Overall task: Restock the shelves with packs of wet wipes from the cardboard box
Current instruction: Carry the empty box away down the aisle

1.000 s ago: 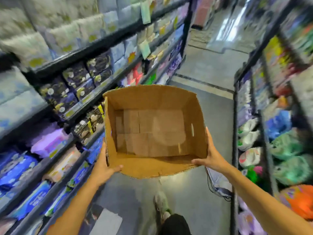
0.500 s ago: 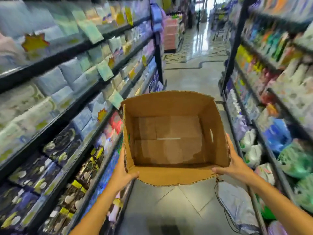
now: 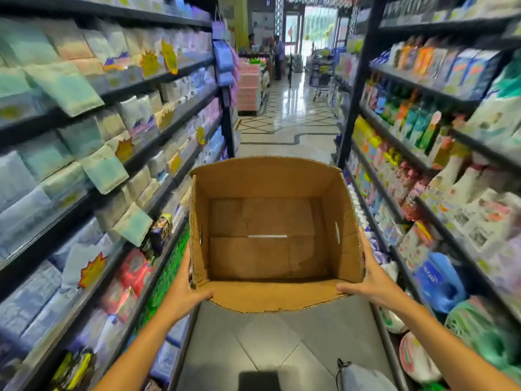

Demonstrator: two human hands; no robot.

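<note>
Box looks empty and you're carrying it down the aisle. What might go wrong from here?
1. The cardboard box is held by its near corners only, left hand and right hand; that grip may let it tip forward.
2. Tilted packs overhang the left shelves; the box could knock them off.
3. It hides the floor ahead.

I hold the open cardboard box point(image 3: 275, 235) at the center of the frame, its inside bare. My left hand point(image 3: 184, 292) grips the lower left corner, thumb over the near flap; my right hand point(image 3: 372, 283) grips the lower right corner likewise. Shelves of soft packs point(image 3: 93, 114) fill the left of the frame, bottles and bags point(image 3: 428, 131) the right. A gray pouch point(image 3: 363, 376) sits at bottom right.
</note>
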